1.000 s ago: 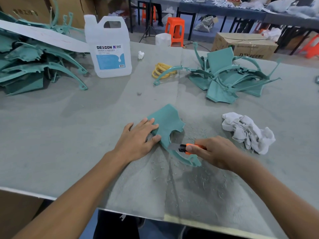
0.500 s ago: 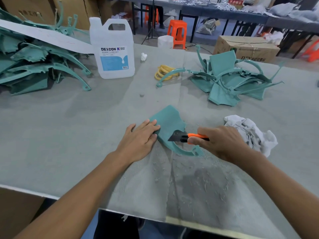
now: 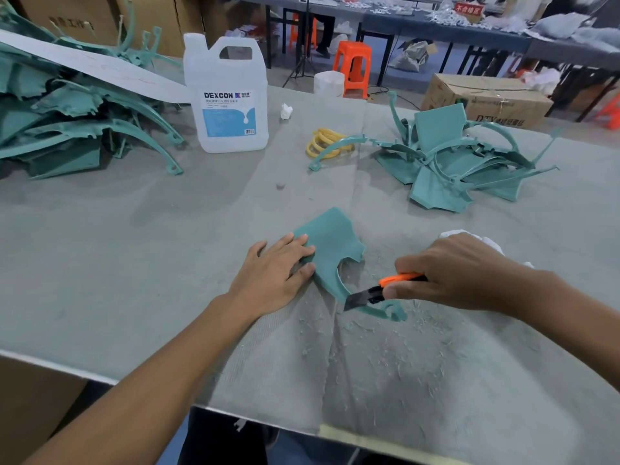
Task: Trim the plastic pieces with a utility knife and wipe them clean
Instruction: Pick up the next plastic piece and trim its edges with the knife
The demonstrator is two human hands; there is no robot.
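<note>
Shavings (image 3: 385, 357) of teal plastic lie scattered over the grey-covered table (image 3: 100, 263) near its front edge, just below where I am working. My left hand (image 3: 275, 273) lies flat, fingers straight and close together, pressing down on the left edge of the teal plastic piece (image 3: 332, 243). The piece rests on the table right in front of me, about midway across.

My right hand (image 3: 446, 273) is curled round the orange knife (image 3: 379, 290), with my thumb along its side. The blade is out, and its tip touches the thin curved arm of the piece, close to the small loop at the arm's end. Behind my right hand a white rag (image 3: 469, 234) peeks out, mostly hidden by my knuckles.

Further back on the right sits a pile of teal pieces (image 3: 446, 162). A larger heap (image 3: 60, 129) fills the far left, with a long white strip (image 3: 94, 67) lying across it. A big white jug (image 3: 228, 102) with a blue label stands upright between the two, nearer the left heap. Yellow bands (image 3: 323, 142) lie beside the right pile, with one curved teal arm crossing over them. A small white wad (image 3: 286, 110) lies near the jug.
</note>
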